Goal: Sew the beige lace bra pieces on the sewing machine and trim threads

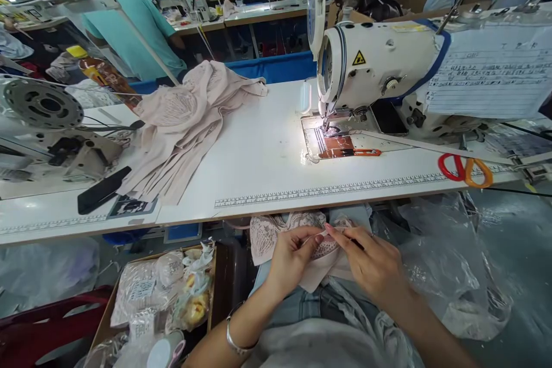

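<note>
A pale pink lace bra (267,236) lies across my lap, just below the table's front edge. My left hand (291,256) is closed, pinching the bra's edge between thumb and fingers. Close beside it, my right hand (373,261) is closed on the same edge, its index fingertip almost meeting the left fingers. Something small and dark shows between the right hand's fingers; I cannot make out what it is. Parts of the bra are hidden beneath both hands.
A lit sewing machine (379,60) stands on the white table (259,155), with an orange-handled tool (366,152) and scissors (466,171) nearby. Pink lace pieces (185,121) are heaped left. A box (215,282) of bagged parts sits below. Another person (133,29) is beyond.
</note>
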Demonstrator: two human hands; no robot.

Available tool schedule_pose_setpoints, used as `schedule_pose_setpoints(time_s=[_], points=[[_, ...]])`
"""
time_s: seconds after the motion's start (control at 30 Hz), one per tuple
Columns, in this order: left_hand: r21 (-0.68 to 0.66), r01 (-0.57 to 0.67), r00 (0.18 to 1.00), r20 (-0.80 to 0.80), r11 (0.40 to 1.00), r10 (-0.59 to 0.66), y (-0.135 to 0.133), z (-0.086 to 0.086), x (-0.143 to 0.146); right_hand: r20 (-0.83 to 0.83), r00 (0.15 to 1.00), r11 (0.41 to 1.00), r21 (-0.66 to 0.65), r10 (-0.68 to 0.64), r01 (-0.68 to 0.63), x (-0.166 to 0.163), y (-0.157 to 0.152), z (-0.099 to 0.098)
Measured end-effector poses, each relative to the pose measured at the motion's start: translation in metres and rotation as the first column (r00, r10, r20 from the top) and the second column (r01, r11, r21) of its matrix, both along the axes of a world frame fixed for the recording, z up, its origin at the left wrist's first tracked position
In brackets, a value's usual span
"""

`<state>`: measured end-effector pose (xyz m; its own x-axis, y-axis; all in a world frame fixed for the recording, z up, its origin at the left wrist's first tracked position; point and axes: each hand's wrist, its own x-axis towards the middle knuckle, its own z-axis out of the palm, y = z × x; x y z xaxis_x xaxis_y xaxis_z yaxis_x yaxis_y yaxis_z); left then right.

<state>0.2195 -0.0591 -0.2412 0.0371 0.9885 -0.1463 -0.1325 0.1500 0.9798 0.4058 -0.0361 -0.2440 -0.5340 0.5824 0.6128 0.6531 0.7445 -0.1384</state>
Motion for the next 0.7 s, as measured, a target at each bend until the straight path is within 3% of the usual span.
schedule_pose_setpoints(time_s=[0.4, 0.6, 0.7], points=[[-0.017, -0.004, 1.0, 0.026, 1.0, 0.004, 0.0, -0.003, 0.0, 0.039, 0.999, 1.0, 0.03, -0.003, 0.002, -0.002, 0.001, 0.004], [0.008, 0.069, 0.997, -0.018, 0.998, -0.069, 0.001, -0.004, 0.001, -0.212, 0.976, 0.975, -0.197, 0.057, -0.1, -0.008, -0.004, -0.008], [0.121, 0.121, 0.969, -0.23, 0.985, -0.091, 0.005, -0.004, 0.002, -0.311, 0.95, 0.926, -0.35, 0.026, -0.139, -0.013, -0.006, -0.009]])
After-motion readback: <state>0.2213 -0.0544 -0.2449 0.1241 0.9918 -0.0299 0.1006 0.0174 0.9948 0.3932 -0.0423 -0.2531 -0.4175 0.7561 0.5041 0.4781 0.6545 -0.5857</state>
